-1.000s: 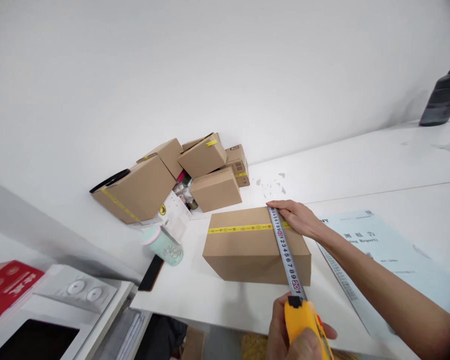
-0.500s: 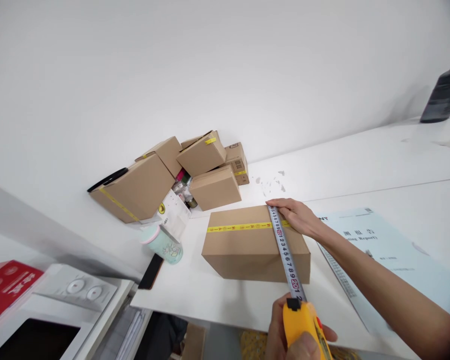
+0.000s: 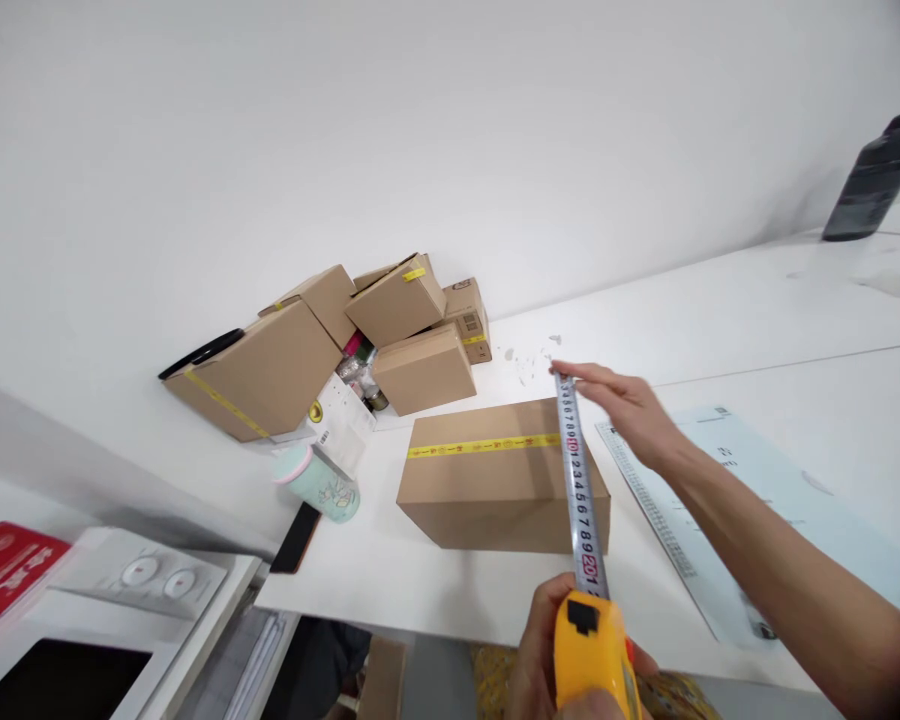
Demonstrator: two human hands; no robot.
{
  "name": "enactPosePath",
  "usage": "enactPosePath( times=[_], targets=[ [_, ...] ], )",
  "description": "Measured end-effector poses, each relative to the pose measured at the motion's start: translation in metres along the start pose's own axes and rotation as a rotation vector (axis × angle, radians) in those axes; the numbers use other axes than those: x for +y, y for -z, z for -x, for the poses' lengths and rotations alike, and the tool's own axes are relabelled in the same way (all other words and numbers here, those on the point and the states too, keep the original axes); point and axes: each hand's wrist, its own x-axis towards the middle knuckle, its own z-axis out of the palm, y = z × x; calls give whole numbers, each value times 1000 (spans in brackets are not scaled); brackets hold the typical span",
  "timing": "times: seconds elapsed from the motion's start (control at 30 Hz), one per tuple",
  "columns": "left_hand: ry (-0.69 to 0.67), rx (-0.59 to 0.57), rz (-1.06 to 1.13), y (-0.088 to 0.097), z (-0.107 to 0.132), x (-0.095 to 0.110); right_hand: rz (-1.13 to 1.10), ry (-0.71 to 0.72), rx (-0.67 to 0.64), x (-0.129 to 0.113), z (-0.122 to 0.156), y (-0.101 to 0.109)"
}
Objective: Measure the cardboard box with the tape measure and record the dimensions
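Observation:
A yellow tape measure sits in my left hand, whose fingers are wrapped round its case near the table's front edge. Its metal blade runs out away from me over the right part of a closed cardboard box. Yellow printed tape crosses the top of that box. My right hand pinches the blade's far end between thumb and fingers. That end now appears past the box's far edge, and the blade seems held above the box top.
Several cardboard boxes are stacked by the wall at back left. A mint cup stands near a dark flat object. Pale blue report papers lie right, a dark bottle farther back. A white microwave is at lower left.
My right hand has lifted the blade's end off the box top and moved it slightly farther away. The tape measure case has shifted a little left. The view has turned slightly.

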Motion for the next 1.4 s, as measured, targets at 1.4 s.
enactPosePath(
  times=[1.4],
  targets=[
    [-606,711,-280,162,-67,72,94,-54,-74,93,126,-8]
  ],
)
